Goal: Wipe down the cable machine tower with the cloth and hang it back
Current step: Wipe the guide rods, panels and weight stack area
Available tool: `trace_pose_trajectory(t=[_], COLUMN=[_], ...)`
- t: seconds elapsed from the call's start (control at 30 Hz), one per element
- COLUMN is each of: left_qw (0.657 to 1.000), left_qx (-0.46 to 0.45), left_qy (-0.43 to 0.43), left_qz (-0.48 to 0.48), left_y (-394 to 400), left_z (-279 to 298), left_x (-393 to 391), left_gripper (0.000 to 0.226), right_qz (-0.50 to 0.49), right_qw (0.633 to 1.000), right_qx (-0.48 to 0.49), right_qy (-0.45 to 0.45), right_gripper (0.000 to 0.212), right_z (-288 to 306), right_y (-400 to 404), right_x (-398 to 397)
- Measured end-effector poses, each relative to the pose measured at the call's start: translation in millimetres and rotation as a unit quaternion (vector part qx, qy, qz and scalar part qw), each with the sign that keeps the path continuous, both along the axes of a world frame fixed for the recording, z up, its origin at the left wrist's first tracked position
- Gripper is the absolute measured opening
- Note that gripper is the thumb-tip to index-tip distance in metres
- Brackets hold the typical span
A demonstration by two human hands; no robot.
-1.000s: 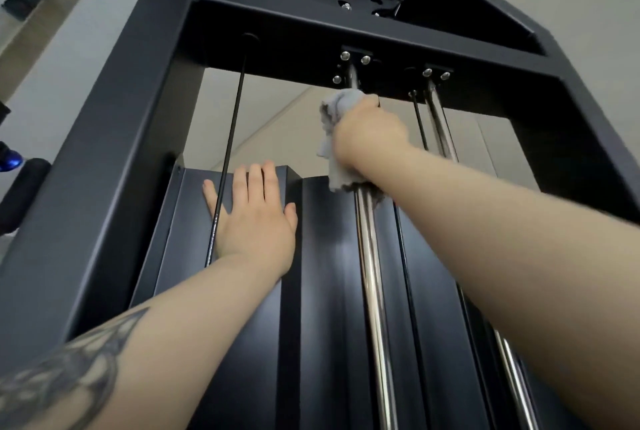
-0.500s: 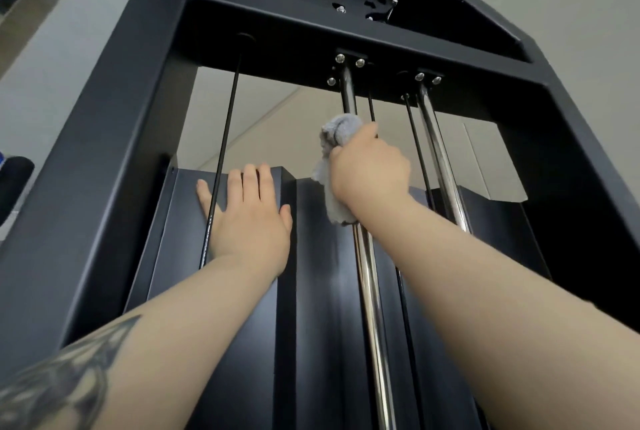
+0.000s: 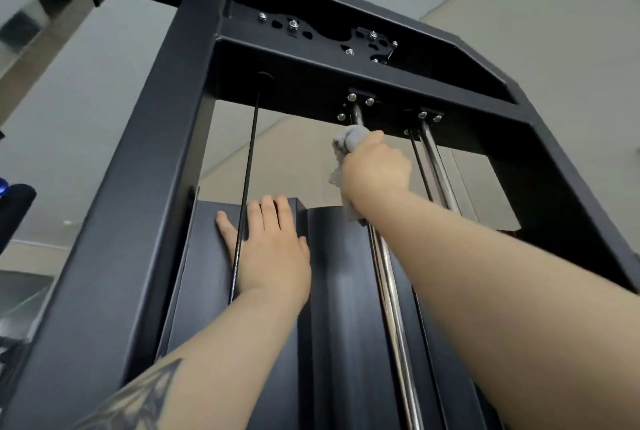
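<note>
Cloth (image 3: 346, 149), grey and bunched, sits wrapped round the left chrome guide rod (image 3: 384, 277) high on the cable machine tower (image 3: 162, 138), just under the rod's bolted top bracket (image 3: 356, 104). My right hand (image 3: 375, 169) is curled round cloth and rod together; a wad pokes out above my fingers and a loose tail hangs below the heel of my palm, against the rod. My left hand (image 3: 268, 249) lies flat, fingers straight and together, pressed on the black shroud panel (image 3: 204, 256) near its top edge. A thin black cable (image 3: 247, 187) runs down in front of that hand, crossing my fingers. Second chrome rod (image 3: 438, 166) stands just right of my right wrist, untouched. Tattoo shows on my left forearm (image 3: 145, 395).
</note>
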State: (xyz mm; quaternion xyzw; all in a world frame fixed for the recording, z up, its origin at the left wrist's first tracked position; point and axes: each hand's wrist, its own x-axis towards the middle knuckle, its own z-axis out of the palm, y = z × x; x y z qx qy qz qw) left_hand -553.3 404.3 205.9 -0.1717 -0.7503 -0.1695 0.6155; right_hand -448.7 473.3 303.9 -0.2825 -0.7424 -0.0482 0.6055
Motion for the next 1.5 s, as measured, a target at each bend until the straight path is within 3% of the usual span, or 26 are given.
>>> trace_pose_trajectory(t=[0.1,0.17,0.3,0.43,0.47,0.53,0.73,0.83,0.93,1.03,1.2,1.27,1.4,1.5], left_qw=[1.000,1.000,1.000,1.000,1.000,1.000,1.000,1.000,1.000,1.000,0.999,0.999,0.999,0.999], left_qx=[0.000,0.004,0.007,0.013,0.010,0.004,0.009,0.007,0.004,0.006,0.001,0.002,0.004,0.007], left_qy=[0.002,0.008,0.008,0.020,0.020,0.020,0.028,0.028,0.028,0.024,0.022,0.026,0.024,0.024], left_qz=[-0.010,-0.018,-0.016,-0.006,-0.006,0.001,0.007,0.010,0.009,0.009,0.029,0.039,0.046,0.042], left_y=[-2.3,-2.9,-2.4,-0.7,-0.3,1.3,5.8,5.5,5.3,6.5,7.0,7.2,7.5,7.7], left_z=[0.1,0.6,-1.2,-3.4,-4.4,-6.3,-9.0,-8.8,-8.8,-8.6,-9.1,-9.0,-9.0,-7.8], left_x=[1.7,1.8,0.5,-4.5,-6.1,-9.6,-14.2,-15.1,-15.7,-15.8,-15.4,-15.7,-14.9,-14.7], left_gripper=[0.064,0.063,0.063,0.066,0.066,0.067,0.068,0.067,0.067,0.065,0.066,0.067,0.067,0.067], right_qz=[0.001,-0.004,-0.001,0.011,-0.004,-0.029,0.049,0.087,0.071,-0.015,0.035,0.010,-0.020,-0.023], right_qw=[1.000,0.998,0.993,1.000,0.999,0.999,0.996,0.996,0.996,0.996,0.986,0.990,0.995,0.991], right_qx=[-0.007,0.008,0.023,-0.010,-0.002,0.007,0.014,-0.013,0.008,0.043,0.028,0.048,0.099,0.121], right_qy=[0.007,-0.057,-0.115,0.024,0.046,0.038,-0.072,-0.006,0.055,-0.074,-0.159,-0.134,0.019,-0.050], right_gripper=[0.047,0.041,0.005,0.027,0.042,0.058,0.037,0.017,0.031,0.042,0.043,0.039,0.033,0.029], right_z=[-19.4,-13.4,26.6,37.3,32.7,23.6,57.1,67.6,54.5,40.5,69.1,71.2,33.3,-7.4], right_y=[7.1,6.8,-1.6,1.6,3.4,10.9,5.6,7.0,16.1,23.0,6.8,4.0,14.9,19.4], right_x=[-2.1,10.3,15.2,-10.0,-13.9,-14.0,-1.5,-4.3,-4.8,3.4,12.8,7.2,1.1,10.4])
